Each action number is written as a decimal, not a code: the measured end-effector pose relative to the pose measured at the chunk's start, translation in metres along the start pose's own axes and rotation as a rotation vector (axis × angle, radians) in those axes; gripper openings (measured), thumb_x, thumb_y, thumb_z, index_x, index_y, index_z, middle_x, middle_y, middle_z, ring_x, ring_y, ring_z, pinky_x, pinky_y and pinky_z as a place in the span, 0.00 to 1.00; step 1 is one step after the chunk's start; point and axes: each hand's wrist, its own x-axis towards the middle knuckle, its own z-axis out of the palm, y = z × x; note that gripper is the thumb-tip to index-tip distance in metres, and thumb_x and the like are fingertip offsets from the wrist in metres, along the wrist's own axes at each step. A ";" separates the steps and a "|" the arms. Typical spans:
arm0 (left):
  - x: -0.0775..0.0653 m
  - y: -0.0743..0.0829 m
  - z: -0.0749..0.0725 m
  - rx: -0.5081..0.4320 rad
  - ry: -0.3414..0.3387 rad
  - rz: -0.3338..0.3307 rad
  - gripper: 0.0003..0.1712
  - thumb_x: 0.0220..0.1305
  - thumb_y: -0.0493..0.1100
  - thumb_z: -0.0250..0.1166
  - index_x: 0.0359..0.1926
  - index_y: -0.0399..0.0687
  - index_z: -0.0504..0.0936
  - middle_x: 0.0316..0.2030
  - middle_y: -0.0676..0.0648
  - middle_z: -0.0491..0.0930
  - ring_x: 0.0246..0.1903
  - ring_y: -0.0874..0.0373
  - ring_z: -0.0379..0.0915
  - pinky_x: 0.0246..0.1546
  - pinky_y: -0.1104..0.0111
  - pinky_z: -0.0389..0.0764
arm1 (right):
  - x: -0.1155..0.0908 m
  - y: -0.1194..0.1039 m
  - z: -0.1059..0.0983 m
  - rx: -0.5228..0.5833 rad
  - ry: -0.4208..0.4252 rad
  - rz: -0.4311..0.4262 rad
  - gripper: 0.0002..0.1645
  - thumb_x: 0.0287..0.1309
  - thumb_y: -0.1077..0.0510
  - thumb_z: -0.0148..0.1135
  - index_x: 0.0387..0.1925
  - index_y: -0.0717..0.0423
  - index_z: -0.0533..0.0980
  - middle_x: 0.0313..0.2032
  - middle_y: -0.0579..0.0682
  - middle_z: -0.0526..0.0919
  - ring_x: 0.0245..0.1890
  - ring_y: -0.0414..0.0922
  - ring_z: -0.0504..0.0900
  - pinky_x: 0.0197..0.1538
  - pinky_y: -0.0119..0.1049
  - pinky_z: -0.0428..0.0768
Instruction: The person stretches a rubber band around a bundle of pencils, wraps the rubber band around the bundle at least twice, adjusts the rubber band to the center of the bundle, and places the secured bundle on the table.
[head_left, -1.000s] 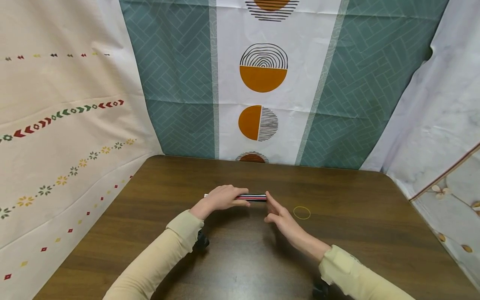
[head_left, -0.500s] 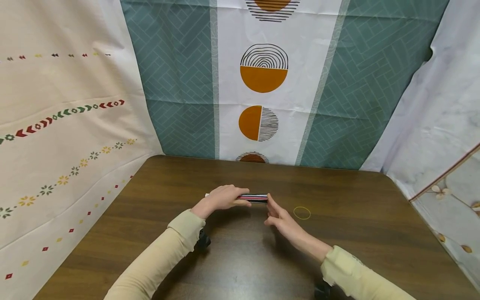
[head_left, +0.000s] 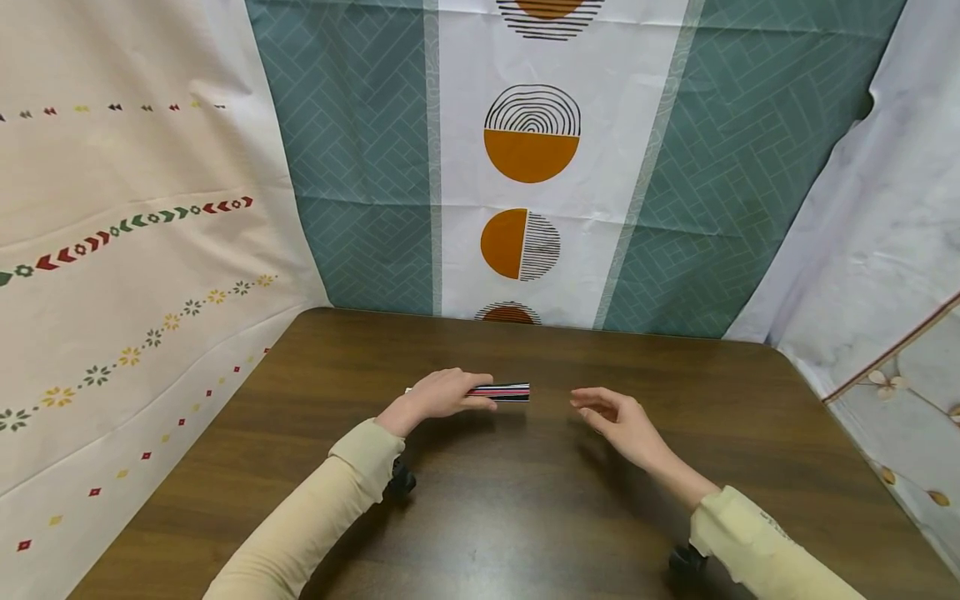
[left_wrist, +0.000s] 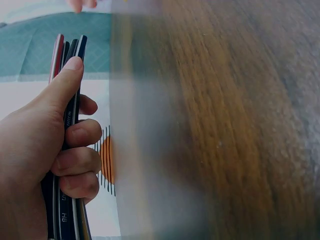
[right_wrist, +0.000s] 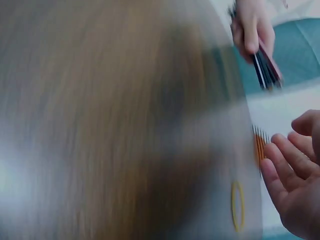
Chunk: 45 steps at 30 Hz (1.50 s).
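My left hand (head_left: 441, 394) grips a bundle of pencils (head_left: 512, 392) above the table, its fingers curled round them and the thumb lying along the top. In the left wrist view the pencils (left_wrist: 65, 215) have dark and red barrels, one marked HB. My right hand (head_left: 624, 427) is apart from the bundle, to its right, with fingers loosely bent and nothing held. A thin yellow rubber band (right_wrist: 233, 206) lies on the table beside the right hand in the right wrist view; in the head view that hand covers its spot.
The brown wooden table (head_left: 480, 517) spreads under both hands. Behind it hangs a green and white patterned cloth (head_left: 375, 167). A cream cloth (head_left: 135, 208) hangs on the left and a pale marbled one (head_left: 892, 208) on the right.
My right hand has let go of the pencils' right end and moved right, to over where the rubber band lay. The left hand still holds the bundle, nearly in place.
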 end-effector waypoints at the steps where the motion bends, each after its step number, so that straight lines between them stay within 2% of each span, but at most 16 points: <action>1: 0.000 0.000 0.000 0.000 -0.002 0.001 0.17 0.67 0.62 0.60 0.39 0.56 0.74 0.25 0.58 0.69 0.23 0.66 0.63 0.23 0.73 0.60 | -0.002 0.003 -0.005 -0.057 0.023 -0.005 0.19 0.68 0.56 0.60 0.58 0.56 0.77 0.52 0.55 0.85 0.50 0.50 0.85 0.48 0.31 0.80; 5: -0.001 0.000 0.001 0.010 -0.009 0.007 0.17 0.67 0.63 0.59 0.38 0.57 0.73 0.24 0.58 0.68 0.22 0.65 0.63 0.23 0.72 0.59 | -0.009 0.016 -0.019 -0.205 0.089 -0.018 0.15 0.63 0.54 0.66 0.51 0.53 0.83 0.46 0.50 0.88 0.40 0.44 0.86 0.41 0.30 0.81; 8: 0.000 0.000 0.002 0.026 -0.011 0.008 0.18 0.67 0.64 0.59 0.39 0.57 0.73 0.24 0.58 0.68 0.22 0.65 0.63 0.23 0.72 0.59 | -0.015 0.023 -0.024 -0.276 0.114 -0.040 0.13 0.59 0.55 0.69 0.46 0.51 0.85 0.43 0.47 0.88 0.38 0.44 0.85 0.39 0.32 0.81; 13: 0.001 0.000 0.003 0.027 -0.018 0.026 0.18 0.66 0.63 0.60 0.40 0.56 0.74 0.25 0.58 0.69 0.22 0.66 0.63 0.23 0.73 0.60 | -0.019 0.033 -0.025 -0.400 0.126 -0.098 0.10 0.54 0.56 0.73 0.40 0.46 0.87 0.38 0.41 0.88 0.41 0.45 0.84 0.47 0.42 0.80; 16: 0.002 0.000 0.004 0.020 -0.025 0.039 0.18 0.66 0.62 0.60 0.41 0.55 0.75 0.25 0.58 0.70 0.22 0.66 0.63 0.23 0.73 0.61 | -0.020 0.038 -0.024 -0.434 0.123 -0.110 0.11 0.51 0.56 0.75 0.39 0.44 0.88 0.36 0.39 0.87 0.41 0.46 0.83 0.49 0.47 0.78; 23: 0.003 0.001 0.003 0.021 -0.029 0.051 0.18 0.67 0.62 0.60 0.44 0.55 0.76 0.25 0.57 0.71 0.23 0.65 0.64 0.24 0.73 0.61 | -0.022 0.044 -0.023 -0.476 0.127 -0.105 0.08 0.47 0.57 0.77 0.32 0.42 0.87 0.32 0.38 0.85 0.37 0.45 0.78 0.43 0.42 0.76; 28: 0.005 0.003 0.003 0.041 -0.034 0.053 0.18 0.67 0.62 0.60 0.44 0.55 0.75 0.24 0.58 0.69 0.22 0.66 0.63 0.23 0.73 0.61 | -0.021 0.042 -0.022 -0.528 0.151 -0.093 0.07 0.46 0.57 0.78 0.25 0.40 0.86 0.28 0.36 0.84 0.35 0.45 0.79 0.41 0.43 0.76; 35: 0.005 0.005 0.004 0.070 -0.058 0.043 0.21 0.67 0.63 0.59 0.47 0.54 0.76 0.22 0.59 0.64 0.22 0.66 0.59 0.24 0.72 0.60 | -0.015 0.035 -0.016 -0.595 0.112 -0.094 0.09 0.52 0.58 0.74 0.24 0.43 0.80 0.28 0.38 0.81 0.37 0.45 0.78 0.45 0.49 0.72; 38: 0.005 0.004 0.006 0.065 -0.065 0.047 0.21 0.67 0.64 0.59 0.47 0.54 0.77 0.22 0.58 0.66 0.22 0.66 0.60 0.25 0.72 0.61 | -0.012 0.029 -0.013 -0.532 0.051 -0.086 0.07 0.57 0.58 0.70 0.29 0.46 0.78 0.29 0.38 0.81 0.35 0.41 0.78 0.44 0.42 0.74; 42: 0.005 0.004 0.006 0.056 -0.072 0.050 0.22 0.67 0.64 0.59 0.50 0.54 0.77 0.24 0.58 0.69 0.23 0.66 0.63 0.27 0.71 0.63 | -0.006 0.022 -0.014 -0.333 -0.100 -0.044 0.03 0.66 0.60 0.61 0.34 0.50 0.76 0.29 0.42 0.82 0.29 0.35 0.78 0.33 0.30 0.75; 45: 0.005 0.005 0.005 0.059 -0.075 0.046 0.24 0.67 0.64 0.59 0.52 0.54 0.78 0.25 0.58 0.71 0.24 0.65 0.64 0.29 0.71 0.65 | -0.003 0.018 -0.016 -0.245 -0.216 -0.007 0.03 0.68 0.61 0.58 0.35 0.53 0.75 0.28 0.45 0.83 0.26 0.35 0.77 0.30 0.30 0.76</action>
